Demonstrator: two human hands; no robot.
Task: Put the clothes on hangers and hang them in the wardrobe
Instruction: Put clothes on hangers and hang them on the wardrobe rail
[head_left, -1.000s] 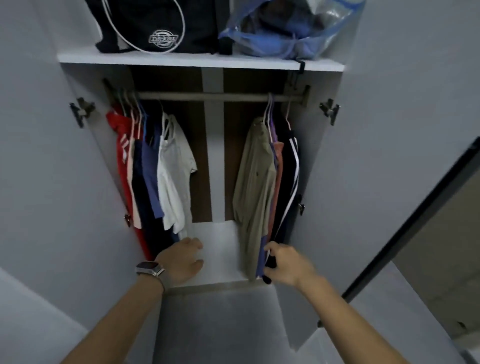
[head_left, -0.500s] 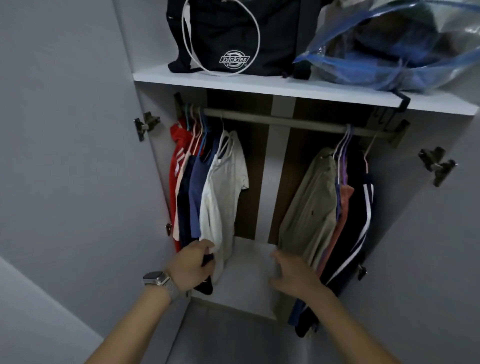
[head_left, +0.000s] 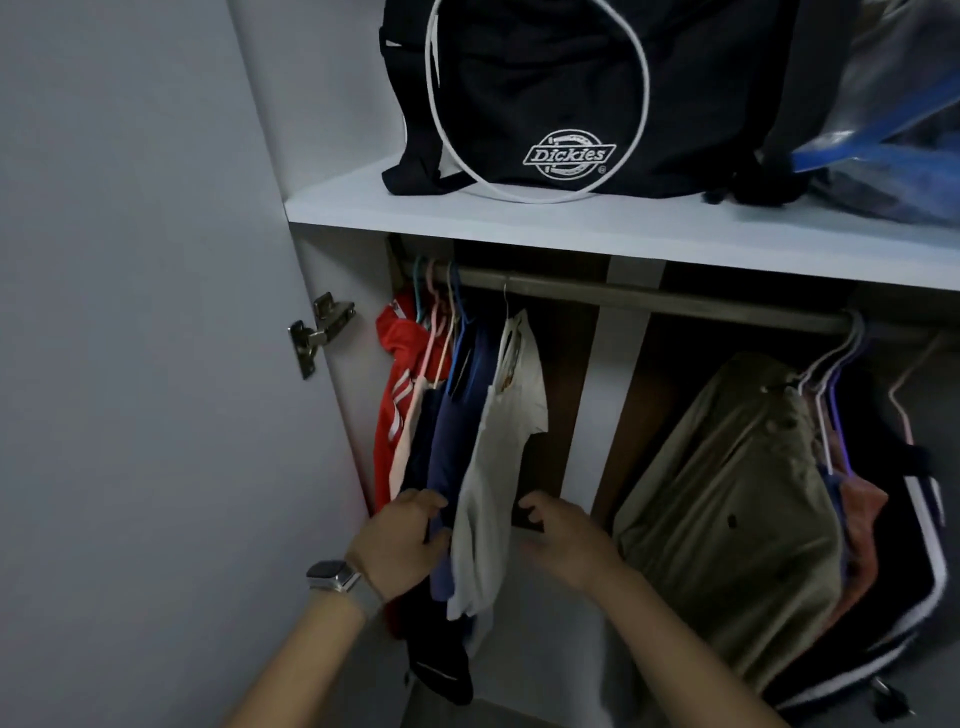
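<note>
The open wardrobe has a metal rail (head_left: 649, 299) under a white shelf (head_left: 597, 231). On the rail's left end hang a red garment (head_left: 397, 364), dark blue garments (head_left: 447, 447) and a white T-shirt (head_left: 498, 457). On its right end hang a khaki garment (head_left: 727, 493), an orange one (head_left: 860, 514) and a black one with white stripes (head_left: 914, 545). My left hand (head_left: 402, 545), with a watch on the wrist, grips the lower part of the dark blue garments. Just right of the white T-shirt, my right hand (head_left: 563, 530) hovers with loosely curled fingers and holds nothing.
A black Dickies bag (head_left: 571, 104) with a white hoop and a blue plastic bag (head_left: 893, 130) sit on the shelf. The left door (head_left: 130, 364) stands open, its hinge (head_left: 319, 332) near the red garment. A gap on the rail separates the two clothing groups.
The view has moved closer and left. My right hand left the right-hand clothes and came over beside the white T-shirt. My left hand closed on the dark blue garments.
</note>
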